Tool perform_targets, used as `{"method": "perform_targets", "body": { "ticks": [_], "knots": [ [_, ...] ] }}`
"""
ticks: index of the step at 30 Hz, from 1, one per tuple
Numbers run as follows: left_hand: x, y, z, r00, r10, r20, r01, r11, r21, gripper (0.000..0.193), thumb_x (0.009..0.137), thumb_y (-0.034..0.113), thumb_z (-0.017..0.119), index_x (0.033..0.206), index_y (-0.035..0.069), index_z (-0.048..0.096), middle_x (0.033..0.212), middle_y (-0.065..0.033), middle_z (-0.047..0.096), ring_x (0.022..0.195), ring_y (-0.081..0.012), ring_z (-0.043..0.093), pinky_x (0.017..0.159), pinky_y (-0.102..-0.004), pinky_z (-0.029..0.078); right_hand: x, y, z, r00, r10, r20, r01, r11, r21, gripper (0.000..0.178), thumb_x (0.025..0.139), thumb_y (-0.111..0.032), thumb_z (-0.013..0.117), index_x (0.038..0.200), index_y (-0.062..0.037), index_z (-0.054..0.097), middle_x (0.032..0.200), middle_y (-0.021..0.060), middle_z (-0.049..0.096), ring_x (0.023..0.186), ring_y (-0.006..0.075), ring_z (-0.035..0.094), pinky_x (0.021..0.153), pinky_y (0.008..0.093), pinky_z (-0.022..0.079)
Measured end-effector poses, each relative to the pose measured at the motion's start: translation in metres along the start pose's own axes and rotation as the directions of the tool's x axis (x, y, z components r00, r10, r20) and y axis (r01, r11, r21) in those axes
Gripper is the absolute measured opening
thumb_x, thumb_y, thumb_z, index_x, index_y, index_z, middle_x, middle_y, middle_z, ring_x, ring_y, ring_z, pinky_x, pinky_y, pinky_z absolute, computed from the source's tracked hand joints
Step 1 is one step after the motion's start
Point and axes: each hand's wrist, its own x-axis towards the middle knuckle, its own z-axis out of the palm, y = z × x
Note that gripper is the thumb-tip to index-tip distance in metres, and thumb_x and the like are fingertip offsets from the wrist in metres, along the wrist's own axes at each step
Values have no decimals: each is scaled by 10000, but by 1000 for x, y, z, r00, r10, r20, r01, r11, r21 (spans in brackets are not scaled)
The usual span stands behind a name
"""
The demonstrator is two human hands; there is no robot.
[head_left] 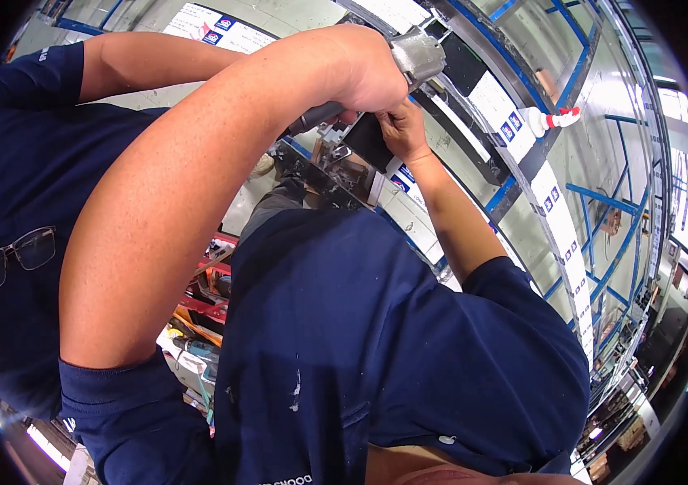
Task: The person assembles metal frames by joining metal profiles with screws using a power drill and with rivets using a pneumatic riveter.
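Grey handheld tool (418, 58) with a chunky metal head, up at the far middle, out past the chest. Clamped tight in the left hand (368, 77), basically a full fist around it, with the metal head poking out to the right. Left arm bowed way out to the left, then sweeping far and right, wrist bent over the grip. Right hand (403, 129) just below and to the right, fingers bunched together, palm hidden; can't tell if pinching anything. Right forearm leaning in from the right, pretty straight.

Right around there, a dark flat piece (372, 144) next to the right fingers and white film-covered strips (409, 206) with blue marks. Farther right, a white bottle (536, 121) with a red-and-white top, then blue metal framing (590, 194). On the left, a co-worker in a navy shirt (45, 145), glasses (16, 259) hung on the front, arm reaching in behind the left forearm. Nearer, some red shelving (208, 305) with tools.
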Motion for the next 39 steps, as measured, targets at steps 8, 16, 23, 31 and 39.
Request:
{"method": "perform_targets", "body": {
  "ticks": [8, 16, 23, 31, 39],
  "knots": [
    [2, -2, 4, 1000, -5, -8, 5, 1000, -1, 275, 772, 167, 668, 905, -63, 744, 754, -157, 717, 610, -216, 696, 556, -362, 559, -3, 1, -2, 1000, 5, 16, -4, 1000, -22, 89, 950, -67, 738, 1033, -37, 748, 995, 114, 723, 893, 311, 703, 784, 343, 551],
    [3, -2, 7, 1000, 3, -19, -2, 999, 46, 244, 783, 156, 660, 876, -52, 748, 730, -145, 712, 607, -214, 694, 555, -366, 552, -5, 8, -1, 1000, -17, 23, 19, 998, -68, 71, 945, -76, 738, 1007, -45, 750, 930, 117, 694, 844, 317, 679, 741, 367, 536],
    [2, -1, 6, 1000, 9, -16, -7, 992, 126, 255, 822, 187, 650, 859, -41, 759, 713, -131, 722, 606, -212, 708, 585, -358, 560, -7, 12, -1, 1000, -13, 25, 14, 999, -50, 62, 946, -70, 730, 997, -39, 748, 918, 129, 686, 847, 330, 671, 738, 377, 529],
    [6, -4, 9, 1000, 14, 1, -14, 986, 165, 266, 856, 207, 633, 853, -24, 764, 717, -138, 728, 620, -222, 716, 637, -376, 577, -4, 0, -1, 1000, 15, 27, -14, 1000, -16, 94, 948, -52, 725, 1036, -44, 756, 1047, 145, 725, 950, 341, 704, 813, 361, 551],
    [9, -5, 10, 1000, -14, -4, 14, 977, 211, 279, 846, 219, 616, 738, 9, 764, 694, -127, 728, 648, -229, 720, 668, -393, 564, -8, 7, 3, 998, 57, 30, -56, 998, -26, 83, 934, -44, 725, 1008, -57, 760, 975, 151, 716, 914, 356, 707, 793, 382, 553]
  ]
}}
